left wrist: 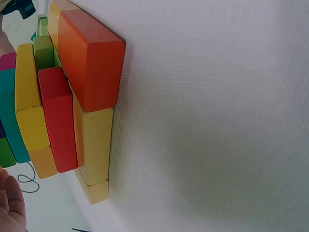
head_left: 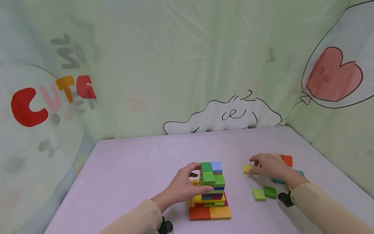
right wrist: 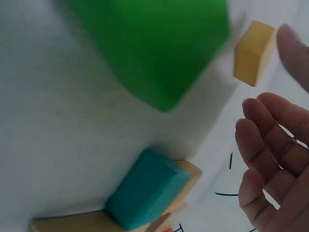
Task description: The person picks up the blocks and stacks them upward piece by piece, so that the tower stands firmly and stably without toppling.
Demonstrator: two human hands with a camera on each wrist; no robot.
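A layered tower of coloured wooden blocks point(head_left: 212, 179) stands on the table. My left hand point(head_left: 181, 183) holds it from the left, thumb across the front and fingers reaching round the back. In the left wrist view, the lower layers show a red block point(left wrist: 60, 118) and an orange block point(left wrist: 91, 60); only part of the left hand point(left wrist: 10, 203) appears. My right hand point(head_left: 270, 166) hovers at a small yellow block point(head_left: 247, 168), thumb and fingers spread apart. In the right wrist view, the yellow block point(right wrist: 253, 54) lies just beyond the thumb, with no grip on it visible.
Right of the tower lie a light green block point(head_left: 259, 195) and a dark green block point(head_left: 270, 192). Teal blocks point(head_left: 300, 173) and an orange-red block point(head_left: 287, 160) lie around the right forearm, partly hidden. Printed curtains surround the pale table point(head_left: 131, 182).
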